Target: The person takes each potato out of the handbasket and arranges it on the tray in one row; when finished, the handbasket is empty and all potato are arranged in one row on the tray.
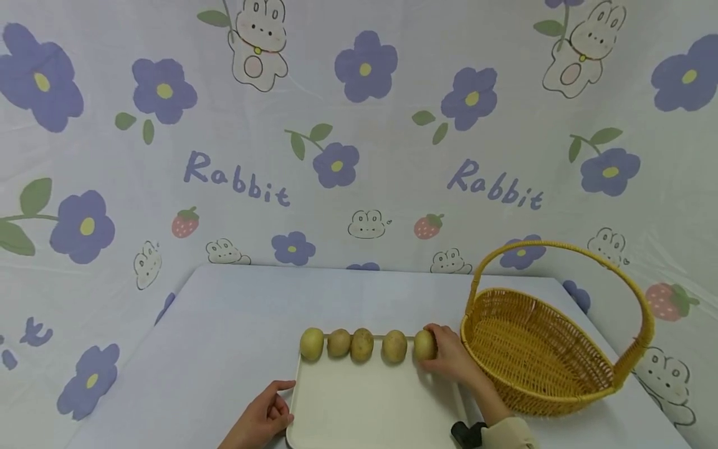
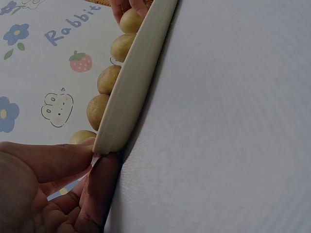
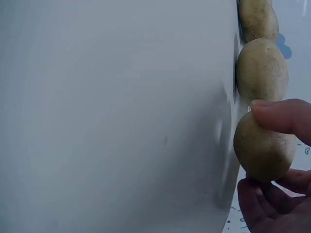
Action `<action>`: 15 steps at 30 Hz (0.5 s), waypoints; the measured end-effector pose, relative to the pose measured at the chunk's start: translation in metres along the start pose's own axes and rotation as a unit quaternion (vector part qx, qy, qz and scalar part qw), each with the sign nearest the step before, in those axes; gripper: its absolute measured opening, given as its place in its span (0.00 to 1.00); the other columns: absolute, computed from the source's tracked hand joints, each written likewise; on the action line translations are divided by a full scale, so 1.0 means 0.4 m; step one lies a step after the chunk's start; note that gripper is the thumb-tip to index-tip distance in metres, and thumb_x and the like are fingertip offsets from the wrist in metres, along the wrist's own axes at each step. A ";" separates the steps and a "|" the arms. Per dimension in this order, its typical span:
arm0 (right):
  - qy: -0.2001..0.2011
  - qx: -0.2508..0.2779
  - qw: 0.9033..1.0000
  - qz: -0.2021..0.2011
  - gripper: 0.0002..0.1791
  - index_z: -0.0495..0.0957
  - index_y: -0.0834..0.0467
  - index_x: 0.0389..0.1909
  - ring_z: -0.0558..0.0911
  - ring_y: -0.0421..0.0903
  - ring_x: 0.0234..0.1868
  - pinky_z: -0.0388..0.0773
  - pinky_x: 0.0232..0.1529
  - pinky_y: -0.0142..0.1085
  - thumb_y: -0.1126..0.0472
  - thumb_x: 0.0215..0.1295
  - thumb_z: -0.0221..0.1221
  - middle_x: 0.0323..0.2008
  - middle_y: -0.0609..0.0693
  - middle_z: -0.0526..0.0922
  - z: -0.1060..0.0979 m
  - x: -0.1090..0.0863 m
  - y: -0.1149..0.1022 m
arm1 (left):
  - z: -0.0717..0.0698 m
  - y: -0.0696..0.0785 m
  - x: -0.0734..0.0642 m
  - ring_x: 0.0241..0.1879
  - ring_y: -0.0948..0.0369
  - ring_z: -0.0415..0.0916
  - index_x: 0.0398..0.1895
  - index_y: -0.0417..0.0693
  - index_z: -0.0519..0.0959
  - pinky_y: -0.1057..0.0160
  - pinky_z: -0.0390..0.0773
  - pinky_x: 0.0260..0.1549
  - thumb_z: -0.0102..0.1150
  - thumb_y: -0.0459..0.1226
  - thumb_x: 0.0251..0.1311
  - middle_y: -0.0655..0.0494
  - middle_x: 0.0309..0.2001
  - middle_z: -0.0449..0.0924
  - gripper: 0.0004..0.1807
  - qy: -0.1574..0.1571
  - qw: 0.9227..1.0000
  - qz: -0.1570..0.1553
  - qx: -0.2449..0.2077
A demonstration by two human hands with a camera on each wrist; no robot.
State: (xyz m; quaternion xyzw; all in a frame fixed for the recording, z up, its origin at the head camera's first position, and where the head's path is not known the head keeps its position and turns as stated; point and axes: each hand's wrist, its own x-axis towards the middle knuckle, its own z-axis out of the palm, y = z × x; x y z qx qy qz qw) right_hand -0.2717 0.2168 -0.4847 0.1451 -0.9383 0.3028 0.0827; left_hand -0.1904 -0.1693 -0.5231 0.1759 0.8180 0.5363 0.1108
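Observation:
A cream rectangular tray (image 1: 376, 399) lies on the table, with several potatoes (image 1: 361, 345) in a row along its far edge. At the tray's left side my left hand (image 1: 262, 415) pinches the rim, the thumb (image 2: 63, 160) on top and curled fingers (image 2: 99, 189) beneath. My right hand (image 1: 451, 355) grips the rightmost potato (image 3: 265, 148) at the tray's far right corner. Its thumb (image 3: 284, 115) presses one side of that potato while the fingers curl round the opposite side. The neighbouring potato (image 3: 262, 70) sits close beside the held one.
A yellow wicker basket (image 1: 538, 399) with a tall arched handle (image 1: 561, 246) stands right of the tray, close to my right forearm. White cloth covers the table (image 1: 235, 324). Behind it hangs a curtain (image 1: 404, 143) printed with flowers and rabbits.

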 end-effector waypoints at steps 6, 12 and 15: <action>-0.017 -0.030 0.999 0.015 0.36 0.71 0.70 0.51 0.72 0.58 0.45 0.71 0.44 0.50 0.65 0.37 0.71 0.45 0.64 0.73 0.007 -0.007 0.009 | 0.005 -0.002 0.003 0.22 0.68 0.66 0.63 0.31 0.60 0.70 0.69 0.25 0.59 0.30 0.58 0.54 0.28 0.70 0.31 0.001 1.000 -0.010 -0.010; -0.027 -0.030 0.999 0.017 0.38 0.69 0.72 0.56 0.71 0.62 0.49 0.70 0.47 0.52 0.64 0.41 0.71 0.49 0.67 0.71 0.012 -0.007 0.012 | 0.004 -0.006 0.006 0.22 0.68 0.67 0.63 0.31 0.60 0.70 0.70 0.25 0.58 0.31 0.58 0.54 0.28 0.70 0.31 -0.001 1.000 -0.008 -0.010; -0.036 -0.026 0.999 0.022 0.40 0.66 0.72 0.59 0.69 0.64 0.52 0.69 0.49 0.53 0.63 0.43 0.70 0.52 0.69 0.69 0.012 -0.005 0.011 | 0.002 -0.005 0.006 0.22 0.68 0.67 0.63 0.31 0.60 0.70 0.70 0.25 0.59 0.31 0.58 0.54 0.28 0.71 0.31 0.000 1.000 -0.003 -0.006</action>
